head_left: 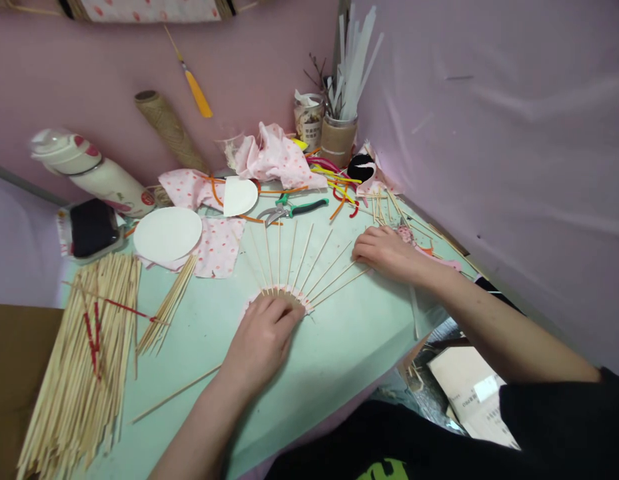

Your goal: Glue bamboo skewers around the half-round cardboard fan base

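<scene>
Thin wooden sticks (303,257) spread like a fan from a small half-round cardboard base (288,293) with pink-patterned cloth along its edge. My left hand (262,337) covers much of that base, its fingers bent and pressed down on it. At the fan's right side, my right hand (384,252) has its fingers closed at the outer ends of the lowest sticks; the fingertips partly hide those ends. A single loose stick (174,395) lies on the table beside my left forearm. Pruning shears (294,208) with green handles rest behind the fan.
A big pile of sticks (84,373) and a smaller bundle (166,307) lie left. Behind are a white oval piece (168,233), pink dotted cloth (274,157), a white bottle (96,173), a twine roll (172,130) and a jar of white strips (339,139). The table's front edge (359,383) is near.
</scene>
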### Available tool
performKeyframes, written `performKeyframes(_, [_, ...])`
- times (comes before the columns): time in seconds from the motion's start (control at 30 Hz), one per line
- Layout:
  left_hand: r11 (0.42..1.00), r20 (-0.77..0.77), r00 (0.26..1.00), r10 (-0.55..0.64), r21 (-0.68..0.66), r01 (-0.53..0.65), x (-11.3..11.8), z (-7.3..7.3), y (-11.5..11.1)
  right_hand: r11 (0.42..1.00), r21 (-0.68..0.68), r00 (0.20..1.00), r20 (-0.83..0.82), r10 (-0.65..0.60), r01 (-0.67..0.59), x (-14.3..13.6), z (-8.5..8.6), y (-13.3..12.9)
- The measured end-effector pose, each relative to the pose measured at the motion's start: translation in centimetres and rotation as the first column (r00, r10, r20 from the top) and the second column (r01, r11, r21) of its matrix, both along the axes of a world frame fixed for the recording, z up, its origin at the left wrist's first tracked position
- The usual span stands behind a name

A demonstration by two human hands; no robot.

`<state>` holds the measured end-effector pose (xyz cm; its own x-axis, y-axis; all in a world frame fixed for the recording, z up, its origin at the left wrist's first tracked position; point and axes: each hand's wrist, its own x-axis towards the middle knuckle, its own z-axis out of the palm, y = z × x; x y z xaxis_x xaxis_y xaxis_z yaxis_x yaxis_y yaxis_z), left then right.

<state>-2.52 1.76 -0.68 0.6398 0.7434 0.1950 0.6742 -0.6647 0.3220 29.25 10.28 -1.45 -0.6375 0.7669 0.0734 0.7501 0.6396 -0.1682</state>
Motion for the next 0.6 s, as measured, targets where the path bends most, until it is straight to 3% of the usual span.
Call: performKeyframes(0.6, [0.999, -0.048, 0.998, -0.03, -0.023, 0.029, 0.87, 0.68, 0.3, 1.0, -0.012, 0.999, -0.031, -0.011, 0.011, 0.07, -0.15, -0.11])
